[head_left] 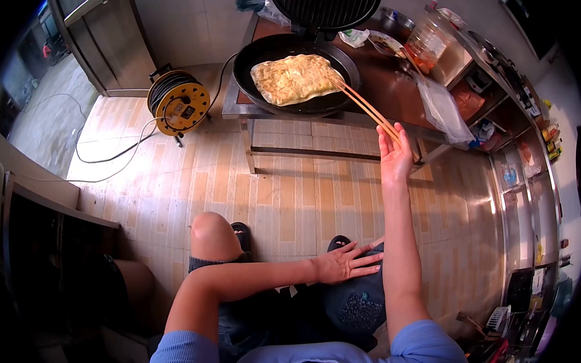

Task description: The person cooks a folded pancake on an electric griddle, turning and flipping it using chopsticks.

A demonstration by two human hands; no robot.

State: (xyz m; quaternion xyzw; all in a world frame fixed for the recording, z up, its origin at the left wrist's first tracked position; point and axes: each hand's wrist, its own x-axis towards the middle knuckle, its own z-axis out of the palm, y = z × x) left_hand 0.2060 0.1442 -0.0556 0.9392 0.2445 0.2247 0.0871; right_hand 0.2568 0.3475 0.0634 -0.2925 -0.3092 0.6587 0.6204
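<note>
My right hand (395, 154) is closed around a pair of long wooden chopsticks (369, 108). Their tips touch the right edge of a golden-brown folded flatbread (292, 81), which lies flat in a round black electric griddle (251, 89). The griddle's ridged lid (327, 5) stands raised at the back. My left hand (349, 263) rests with fingers spread on the dark shorts (357, 302) over my right thigh, holding nothing.
The griddle sits on a brown-topped metal table (397, 99). Behind it to the right are a plate (386, 44), a metal bowl (397, 22) and a large clear plastic jar (424, 42). A yellow cable reel (182, 108) stands on the floor at left; shelves (529, 216) line the right.
</note>
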